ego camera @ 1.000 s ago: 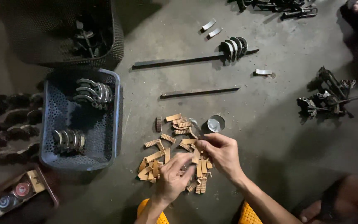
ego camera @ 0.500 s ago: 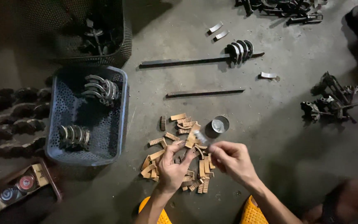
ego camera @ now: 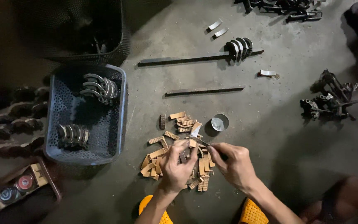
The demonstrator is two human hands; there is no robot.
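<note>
- Head view, looking straight down at a grey concrete floor (ego camera: pixel 278 137), with both hands meeting over a heap of small tan ribbed strips (ego camera: pixel 175 153).
- Left hand (ego camera: pixel 177 166) curled shut, fingertips pinching one tan strip (ego camera: pixel 192 143) held just above the heap.
- Right hand (ego camera: pixel 233 164) closed around a thin dark tool (ego camera: pixel 204 143), tip touching the pinched strip; exact kind of tool too small to tell.
- Risk, as a judgement: tool tip could skid off the narrow strip toward the left fingertips, since the two sit so close together.
- Also likely: strip slipping from the pinch and dropping into the heap, lost among look-alikes.
- Small round metal tin (ego camera: pixel 219 122) just beyond the heap, near enough for a wrist to knock over.
- Dim light over the whole floor, making fine work harder to judge.
- Perforated grey plastic basket (ego camera: pixel 121 120) to the left, holding two stacks of curved metal half-shells (ego camera: pixel 98 87).
- Darker mesh basket (ego camera: pixel 121 45) behind it, contents hidden in shadow.
- Open flat box (ego camera: pixel 42 174) at lower left, brownish, with two round lidded tins inside, one red-topped, one bluish; label detail unreadable.
- Two long dark metal bars (ego camera: pixel 187 60) lying well apart from the hands, more curved shells stacked on the far one.
- Tangled dark metal parts (ego camera: pixel 328 99) at right.
</note>
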